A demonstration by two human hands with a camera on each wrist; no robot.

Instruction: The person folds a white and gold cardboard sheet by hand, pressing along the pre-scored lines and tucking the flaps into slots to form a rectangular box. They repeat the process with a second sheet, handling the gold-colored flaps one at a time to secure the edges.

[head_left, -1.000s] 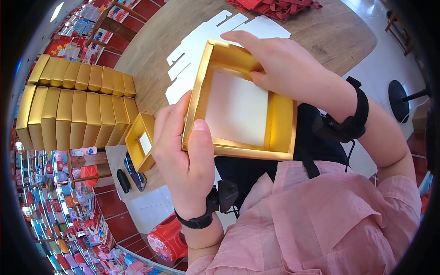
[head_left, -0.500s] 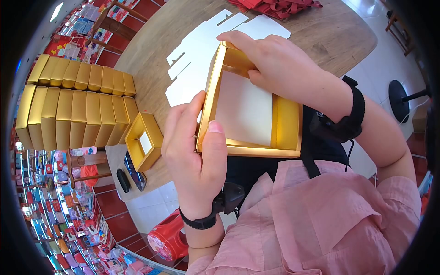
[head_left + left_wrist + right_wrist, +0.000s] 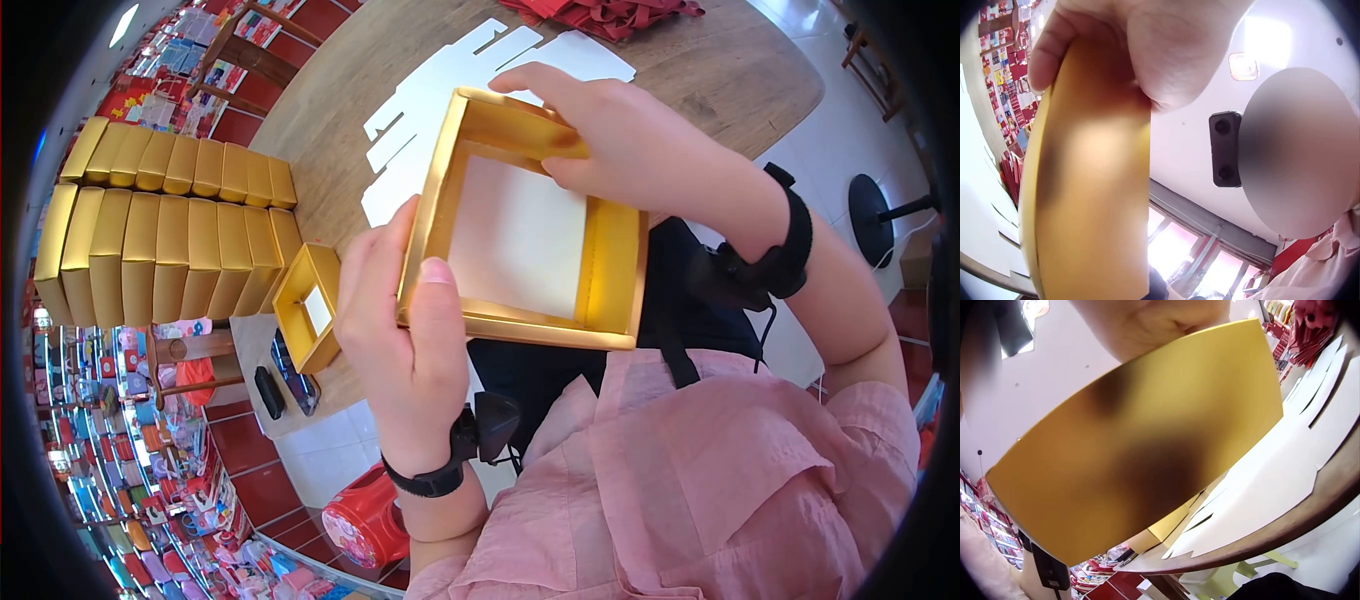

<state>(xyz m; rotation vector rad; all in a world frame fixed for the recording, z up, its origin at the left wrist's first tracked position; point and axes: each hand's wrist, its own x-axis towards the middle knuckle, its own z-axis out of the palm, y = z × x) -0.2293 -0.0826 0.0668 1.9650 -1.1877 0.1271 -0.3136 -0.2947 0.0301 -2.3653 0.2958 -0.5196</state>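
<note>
A square gold box (image 3: 615, 270) with a white inner bottom is held up, its open side facing the head camera. The left hand (image 3: 405, 335) grips its left wall, thumb on the rim and fingers behind. At the upper right wall the right hand (image 3: 640, 135) pinches the box, thumb inside and fingers over the outer edge. One gold side (image 3: 1094, 187) fills much of the left wrist view, under the left hand (image 3: 1147, 44). Another side (image 3: 1147, 444) shows in the right wrist view, below the right hand (image 3: 1154, 322).
White die-cut sheets (image 3: 420, 130) lie on the wooden table (image 3: 720, 70) behind the box. Two rows of gold boxes (image 3: 170, 250) stand at the left, with a smaller open gold box (image 3: 325, 345) beside them. A phone (image 3: 295, 375) and red bags (image 3: 610, 15) are also there.
Since half a second ago, the box has shifted left and turned its inside more toward the head camera. Both hands have kept hold; the left has moved left with it.
</note>
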